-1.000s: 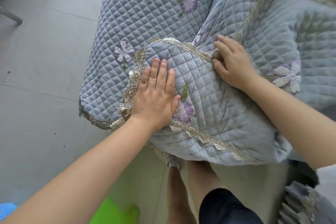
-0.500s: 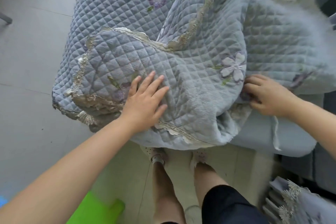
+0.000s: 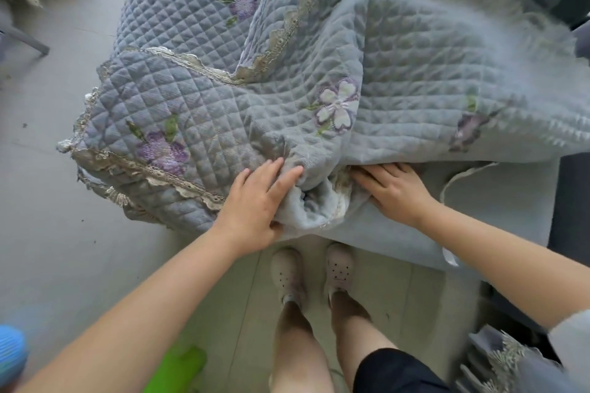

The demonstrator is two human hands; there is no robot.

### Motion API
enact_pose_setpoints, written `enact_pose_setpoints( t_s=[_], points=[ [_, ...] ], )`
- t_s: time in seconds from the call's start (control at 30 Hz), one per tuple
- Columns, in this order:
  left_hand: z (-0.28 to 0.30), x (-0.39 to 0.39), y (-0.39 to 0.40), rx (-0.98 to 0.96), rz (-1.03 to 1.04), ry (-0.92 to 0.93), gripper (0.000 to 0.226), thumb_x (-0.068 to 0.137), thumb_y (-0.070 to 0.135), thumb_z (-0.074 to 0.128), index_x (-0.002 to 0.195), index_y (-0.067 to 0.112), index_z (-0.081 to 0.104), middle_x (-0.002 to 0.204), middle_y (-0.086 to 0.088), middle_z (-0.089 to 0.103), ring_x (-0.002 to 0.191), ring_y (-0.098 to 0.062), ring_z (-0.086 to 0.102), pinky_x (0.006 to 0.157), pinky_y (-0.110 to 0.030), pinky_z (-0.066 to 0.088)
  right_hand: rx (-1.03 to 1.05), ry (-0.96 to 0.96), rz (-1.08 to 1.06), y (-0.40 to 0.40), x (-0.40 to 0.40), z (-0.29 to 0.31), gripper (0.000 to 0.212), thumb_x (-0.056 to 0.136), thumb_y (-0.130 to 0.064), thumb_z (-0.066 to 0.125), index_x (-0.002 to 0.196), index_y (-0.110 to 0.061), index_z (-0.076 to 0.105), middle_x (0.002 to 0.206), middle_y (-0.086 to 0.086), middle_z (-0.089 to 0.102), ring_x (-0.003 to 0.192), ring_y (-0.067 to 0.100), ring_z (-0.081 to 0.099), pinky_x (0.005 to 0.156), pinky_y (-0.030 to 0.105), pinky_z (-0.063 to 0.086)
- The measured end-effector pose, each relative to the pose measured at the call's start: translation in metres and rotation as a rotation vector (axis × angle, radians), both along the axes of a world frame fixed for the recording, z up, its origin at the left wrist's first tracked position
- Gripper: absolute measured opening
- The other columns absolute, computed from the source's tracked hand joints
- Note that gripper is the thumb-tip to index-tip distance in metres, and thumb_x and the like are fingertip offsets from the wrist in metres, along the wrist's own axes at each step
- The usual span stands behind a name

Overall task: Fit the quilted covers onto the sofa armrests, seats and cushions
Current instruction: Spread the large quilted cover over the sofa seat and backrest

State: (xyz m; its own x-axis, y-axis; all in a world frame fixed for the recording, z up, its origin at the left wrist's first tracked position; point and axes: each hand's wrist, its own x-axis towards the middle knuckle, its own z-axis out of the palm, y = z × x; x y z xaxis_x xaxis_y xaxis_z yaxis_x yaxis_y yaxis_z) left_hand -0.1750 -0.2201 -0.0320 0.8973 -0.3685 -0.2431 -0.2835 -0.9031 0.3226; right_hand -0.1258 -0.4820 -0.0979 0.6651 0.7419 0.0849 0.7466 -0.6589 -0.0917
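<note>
1. Below me, a blue-grey quilted cover (image 3: 399, 80) with lace trim (image 3: 178, 183) and embroidered purple flowers lies bunched over the sofa seat (image 3: 498, 220), its near edge rolled into a thick fold just beyond my shoes (image 3: 314, 271).
2. My left hand (image 3: 255, 204) lies on that fold from the left, fingers straight and slightly spread across the top of the fabric, thumb tucked under the rolled edge so the bunched cloth sits between thumb and palm.
3. My right hand (image 3: 394, 190) rests flat on the bare seat just right of the fold, fingers together and pointing left, their tips slipped beneath the hanging edge of the cover; it grips nothing that I can see.
4. Between my two hands the rolled cloth bulges toward me; the rest of the cover spreads away from my hands, up and to the right.
5. Farther left, a second quilted cover (image 3: 185, 0) lies smooth over the next sofa section, partly overlapped by the bunched one.
6. A white tie (image 3: 459, 179) loops on the seat, right of my right hand.
</note>
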Motion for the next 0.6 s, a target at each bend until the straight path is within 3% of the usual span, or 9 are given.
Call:
enact_pose_setpoints(
  t_s=[0.07, 0.13, 0.23, 0.3, 0.33, 0.4, 0.43, 0.53, 0.6],
  points=[
    [0.008, 0.003, 0.001, -0.062, 0.064, 0.111, 0.099, 0.067, 0.015, 0.074, 0.142, 0.040, 0.014, 0.145, -0.005, 0.039, 0.137, -0.022, 0.033, 0.109, -0.035, 0.024, 0.017, 0.083, -0.056, -0.004, 0.002, 0.004, 0.028, 0.072, -0.015, 0.045, 0.086, -0.009, 0.068, 0.095, 0.010, 0.067, 0.092, 0.030, 0.058, 0.073, 0.038, 0.054],
    [0.014, 0.008, 0.000, -0.038, 0.080, 0.147, 0.088, 0.074, 0.021, 0.069, 0.144, 0.034, 0.017, 0.140, 0.005, 0.045, 0.131, -0.016, 0.038, 0.101, -0.023, 0.024, 0.077, 0.155, -0.085, -0.009, 0.003, 0.020, 0.028, 0.069, -0.014, 0.044, 0.068, -0.002, 0.070, 0.069, 0.013, 0.069, 0.063, 0.030, 0.067, 0.051, 0.036, 0.056],
    [0.030, 0.010, -0.004, -0.061, 0.116, 0.160, 0.099, 0.069, 0.037, 0.075, 0.145, 0.032, 0.012, 0.140, 0.004, 0.044, 0.126, -0.019, 0.044, 0.101, -0.028, 0.029, 0.086, 0.267, -0.074, -0.020, 0.011, 0.065, 0.031, 0.069, -0.019, 0.039, 0.058, -0.001, 0.062, 0.049, 0.010, 0.060, 0.037, 0.025, 0.056, 0.032, 0.023, 0.041],
    [0.039, 0.001, -0.009, -0.180, 0.109, 0.041, 0.106, 0.062, 0.045, 0.077, 0.144, 0.035, 0.010, 0.147, -0.004, 0.035, 0.131, -0.020, 0.039, 0.107, -0.039, 0.030, 0.035, 0.277, -0.051, -0.025, 0.011, 0.105, 0.024, 0.070, -0.024, 0.036, 0.054, -0.009, 0.045, 0.042, 0.001, 0.043, 0.033, 0.022, 0.043, 0.033, 0.017, 0.022],
    [0.040, -0.006, -0.011, -0.224, 0.064, -0.117, 0.102, 0.060, 0.051, 0.073, 0.142, 0.033, 0.015, 0.146, -0.009, 0.033, 0.130, -0.021, 0.037, 0.106, -0.044, 0.031, 0.005, 0.312, -0.057, -0.024, 0.008, 0.122, 0.020, 0.070, -0.028, 0.033, 0.056, -0.014, 0.036, 0.043, -0.004, 0.034, 0.035, 0.021, 0.038, 0.036, 0.017, 0.014],
    [0.043, -0.021, -0.017, -0.216, -0.035, -0.460, 0.092, 0.059, 0.059, 0.061, 0.133, 0.025, 0.018, 0.135, -0.014, 0.032, 0.125, -0.027, 0.035, 0.107, -0.046, 0.027, -0.110, 0.422, -0.101, -0.019, -0.005, 0.154, 0.026, 0.068, -0.040, 0.020, 0.061, -0.017, 0.032, 0.048, -0.006, 0.030, 0.048, 0.023, 0.038, 0.043, 0.016, 0.015],
    [0.044, -0.030, -0.023, -0.180, -0.081, -0.541, 0.091, 0.059, 0.062, 0.059, 0.130, 0.023, 0.018, 0.130, -0.013, 0.032, 0.123, -0.029, 0.034, 0.109, -0.044, 0.022, -0.157, 0.519, -0.132, -0.016, -0.012, 0.166, 0.031, 0.071, -0.041, 0.018, 0.061, -0.017, 0.034, 0.052, -0.004, 0.035, 0.055, 0.021, 0.038, 0.046, 0.020, 0.020],
    [0.044, -0.057, -0.043, -0.083, -0.098, -0.575, 0.106, 0.048, 0.071, 0.058, 0.130, 0.017, 0.019, 0.127, -0.012, 0.033, 0.121, -0.029, 0.034, 0.110, -0.043, 0.014, -0.211, 0.828, -0.303, -0.006, -0.029, 0.196, 0.032, 0.093, -0.025, 0.029, 0.067, -0.011, 0.041, 0.065, 0.003, 0.046, 0.060, 0.016, 0.037, 0.057, 0.028, 0.029],
    [0.043, -0.062, -0.050, -0.104, -0.025, -0.510, 0.106, 0.046, 0.066, 0.064, 0.130, 0.013, 0.026, 0.127, -0.016, 0.038, 0.120, -0.030, 0.036, 0.110, -0.043, 0.020, -0.217, 0.909, -0.331, -0.003, -0.037, 0.210, 0.032, 0.096, -0.021, 0.031, 0.066, -0.012, 0.038, 0.066, 0.001, 0.042, 0.058, 0.011, 0.034, 0.057, 0.024, 0.029]
  ],
)
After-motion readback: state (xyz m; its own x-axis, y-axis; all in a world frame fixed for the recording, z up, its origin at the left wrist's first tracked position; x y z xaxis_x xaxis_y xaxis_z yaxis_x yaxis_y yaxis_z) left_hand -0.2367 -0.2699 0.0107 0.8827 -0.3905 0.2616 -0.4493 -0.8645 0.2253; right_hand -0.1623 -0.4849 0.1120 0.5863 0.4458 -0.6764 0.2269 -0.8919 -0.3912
